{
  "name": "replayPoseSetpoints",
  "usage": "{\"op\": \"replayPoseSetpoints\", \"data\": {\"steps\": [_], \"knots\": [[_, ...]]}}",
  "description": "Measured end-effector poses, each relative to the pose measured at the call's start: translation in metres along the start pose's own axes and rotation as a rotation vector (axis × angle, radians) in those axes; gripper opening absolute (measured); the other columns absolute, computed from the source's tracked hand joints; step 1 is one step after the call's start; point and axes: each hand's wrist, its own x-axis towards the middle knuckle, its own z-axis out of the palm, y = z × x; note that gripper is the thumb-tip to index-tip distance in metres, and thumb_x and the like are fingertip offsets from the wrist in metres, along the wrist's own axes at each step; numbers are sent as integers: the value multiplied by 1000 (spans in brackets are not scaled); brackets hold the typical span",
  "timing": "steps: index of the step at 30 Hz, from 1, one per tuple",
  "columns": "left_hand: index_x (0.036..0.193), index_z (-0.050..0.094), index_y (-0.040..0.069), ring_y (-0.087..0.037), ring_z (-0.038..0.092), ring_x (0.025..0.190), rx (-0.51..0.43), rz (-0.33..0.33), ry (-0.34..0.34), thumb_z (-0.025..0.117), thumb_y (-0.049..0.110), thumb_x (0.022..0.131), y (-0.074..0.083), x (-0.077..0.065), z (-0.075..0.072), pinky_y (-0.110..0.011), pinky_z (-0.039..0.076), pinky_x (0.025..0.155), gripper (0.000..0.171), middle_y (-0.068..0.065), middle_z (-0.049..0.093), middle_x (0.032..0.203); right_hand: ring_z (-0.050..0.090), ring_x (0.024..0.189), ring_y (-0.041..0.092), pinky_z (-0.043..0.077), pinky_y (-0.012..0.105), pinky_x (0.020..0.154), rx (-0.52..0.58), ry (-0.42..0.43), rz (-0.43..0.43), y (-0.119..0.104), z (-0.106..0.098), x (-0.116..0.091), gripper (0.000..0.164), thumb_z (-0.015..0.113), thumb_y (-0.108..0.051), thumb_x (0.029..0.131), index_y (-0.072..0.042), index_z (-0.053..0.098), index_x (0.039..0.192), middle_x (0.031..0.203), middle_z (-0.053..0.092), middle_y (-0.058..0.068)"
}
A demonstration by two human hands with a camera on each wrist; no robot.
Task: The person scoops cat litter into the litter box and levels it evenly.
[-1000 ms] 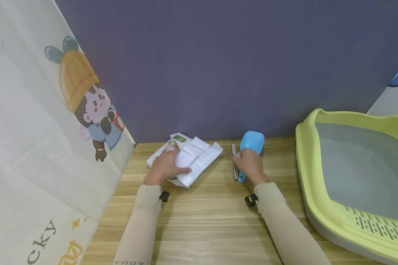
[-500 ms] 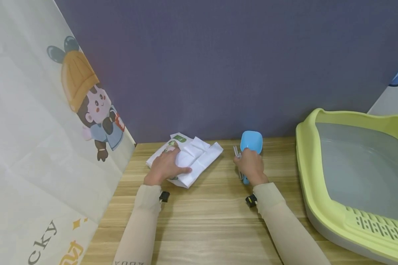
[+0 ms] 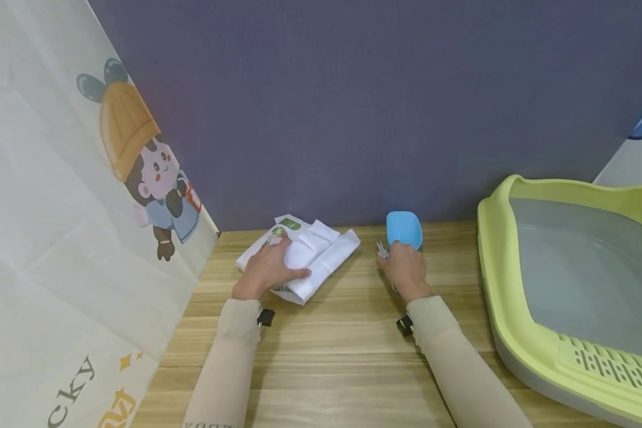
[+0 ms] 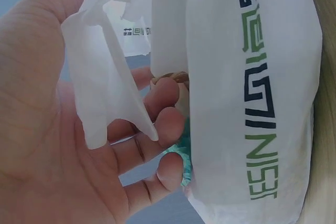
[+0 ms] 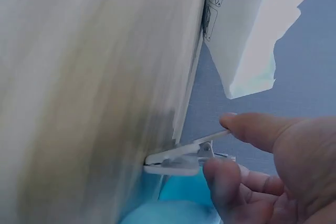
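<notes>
A white printed bag [image 3: 329, 258] with a creased, folded top and a green label lies at the back left of the table. My left hand [image 3: 267, 270] grips it, thumb toward the right. In the left wrist view, curled fingertips [image 4: 170, 124] meet the printed side, and a thin white flap [image 4: 100, 87] hangs between thumb and fingers. Toward the right, my right hand [image 3: 405, 272] pinches a slim metal clip [image 5: 176, 160], thumb on one lever and forefinger by the other. A blue scoop [image 3: 405, 227] lies partly under this hand, its handle hidden.
A large yellow-green litter box [image 3: 494, 267] with a grey inside stands at the right. A dark blue panel [image 3: 353, 119] rises behind the wooden table [image 3: 331, 368]. A white sheet with a cartoon figure [image 3: 157, 169] borders the left side.
The clip has tilted, its far end moving toward me and its near end slipping behind the right hand. The scoop has shifted slightly left, and its handle end is now covered. The left hand stays put.
</notes>
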Motion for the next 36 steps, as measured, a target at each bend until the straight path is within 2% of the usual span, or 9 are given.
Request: {"op": "replayPoseSetpoints", "data": {"steps": [4,8,13,17,21,25,27,31,36], "knots": [[152,43,10,-38,58,130,3,9,16,74,65,79,3,-2,-2,-55,51,99,97,-15,59,144,64,62,32,50,45,53,-4,-23,-18,-2,0,1,35,74,-35,89,-3,62,80,72,66,15],[151,45,11,-36,58,129,-18,24,42,74,64,78,8,-4,-6,-56,51,98,94,-16,61,143,61,58,27,47,40,50,9,-39,-40,-3,0,0,34,74,-33,89,-6,62,73,68,65,12],[147,50,15,-36,62,125,-54,61,88,73,63,79,15,-7,-11,-56,52,95,86,-13,64,138,55,56,23,41,36,49,7,-78,-76,-3,-1,-1,36,72,-28,90,-9,57,64,62,60,7],[142,55,18,-36,64,120,-74,109,121,72,58,82,22,-8,-16,-54,52,94,74,-10,68,132,56,57,23,41,35,49,14,-114,-81,0,-1,0,35,69,-26,93,-10,57,64,63,60,7],[132,61,20,-31,68,106,-84,175,168,71,50,84,30,-9,-19,-49,53,87,57,-7,73,116,57,55,22,43,35,47,19,-139,-53,3,-5,2,35,63,-26,96,-11,56,65,63,60,7],[123,66,23,-22,66,88,-99,237,213,71,49,86,37,-11,-20,-41,51,75,46,-3,73,99,56,56,22,43,37,47,19,-152,25,7,-14,3,34,58,-28,97,-9,57,69,66,58,8],[121,68,25,-18,61,75,-122,269,217,69,51,88,40,-11,-20,-38,48,68,42,-2,69,87,57,57,23,44,37,47,28,-158,61,9,-19,4,34,57,-29,98,-6,59,72,68,59,10],[119,69,26,-14,48,61,-221,336,182,65,53,92,47,-14,-21,-34,42,65,39,3,58,72,57,59,24,44,35,47,57,-172,102,17,-27,3,33,56,-31,97,-3,60,80,74,62,14],[108,71,25,-8,49,63,-299,405,131,55,50,99,55,-15,-18,-30,43,68,32,9,57,72,58,66,26,44,36,51,44,-212,145,25,-36,2,31,53,-31,94,-2,59,84,81,62,16]]}}
